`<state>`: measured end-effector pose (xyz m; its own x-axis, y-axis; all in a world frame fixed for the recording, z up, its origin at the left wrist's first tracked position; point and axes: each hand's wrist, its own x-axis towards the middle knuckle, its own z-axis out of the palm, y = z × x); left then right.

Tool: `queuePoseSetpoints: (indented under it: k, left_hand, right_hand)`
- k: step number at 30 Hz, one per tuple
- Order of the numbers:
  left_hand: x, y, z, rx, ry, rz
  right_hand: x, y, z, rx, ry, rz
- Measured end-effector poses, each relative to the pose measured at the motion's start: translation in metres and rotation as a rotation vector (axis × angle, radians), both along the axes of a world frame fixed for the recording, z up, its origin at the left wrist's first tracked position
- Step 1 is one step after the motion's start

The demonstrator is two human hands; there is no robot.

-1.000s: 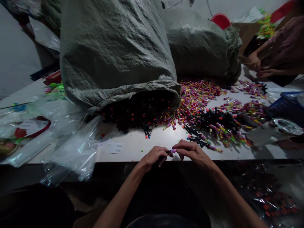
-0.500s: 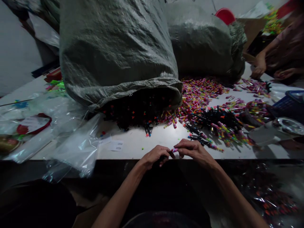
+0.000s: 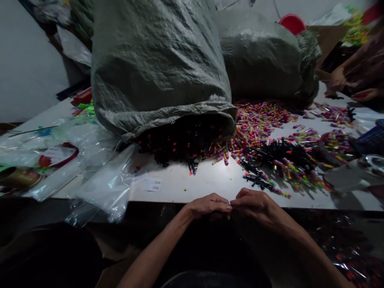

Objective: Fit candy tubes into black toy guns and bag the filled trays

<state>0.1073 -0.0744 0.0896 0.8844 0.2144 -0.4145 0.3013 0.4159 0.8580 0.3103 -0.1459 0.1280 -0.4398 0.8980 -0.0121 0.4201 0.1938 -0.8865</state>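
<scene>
My left hand [image 3: 210, 205] and my right hand [image 3: 251, 202] meet at the table's front edge, fingertips touching. Both are closed, with thumbs and fingers pinched together. Whatever they hold between them is hidden by the fingers. Just beyond my right hand lie slim black plastic pieces [image 3: 258, 182], some joined to small colourful tubes. A large heap of pink and yellow wrapped tubes [image 3: 255, 120] spreads behind. More black pieces with orange and blue tips [image 3: 174, 144] spill from the mouth of a big grey-green woven sack [image 3: 162, 60].
A second woven sack [image 3: 270, 60] lies behind the heap. Clear plastic bags [image 3: 102, 184] and paper labels [image 3: 152, 185] are on the left. A lamp [image 3: 351, 174] and a blue basket [image 3: 372, 138] stand at right. Another person's hand [image 3: 338, 79] works at the far right.
My hands have come together and lowered slightly toward the table's edge. The small pink tube that showed between my fingers is now hidden. The view has shifted a little to the left.
</scene>
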Motion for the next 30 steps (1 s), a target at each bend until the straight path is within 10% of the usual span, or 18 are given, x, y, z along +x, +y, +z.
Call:
queuePoseSetpoints:
  k: [5,9,14,23,30]
  left_hand:
    - [0.009,-0.001,0.006,0.349,0.088,0.029]
    - [0.007,0.030,0.014,0.897,0.108,0.288]
    - [-0.015,0.087,0.002,1.220,0.893,0.664]
    - [-0.034,0.097,-0.025,1.064,1.103,0.636]
    - [-0.018,0.097,-0.026,1.131,1.118,0.694]
  right_hand:
    - [0.000,0.002,-0.005,0.031,-0.008,-0.092]
    - [0.036,0.012,-0.017,0.121,0.024,-0.349]
    - [0.082,0.041,-0.032,0.452,-0.390,-0.783]
    - [-0.039,0.139,-0.060,0.249,-0.838,-0.311]
    - [-0.054,0.144,-0.065,0.248,-0.808,-0.290]
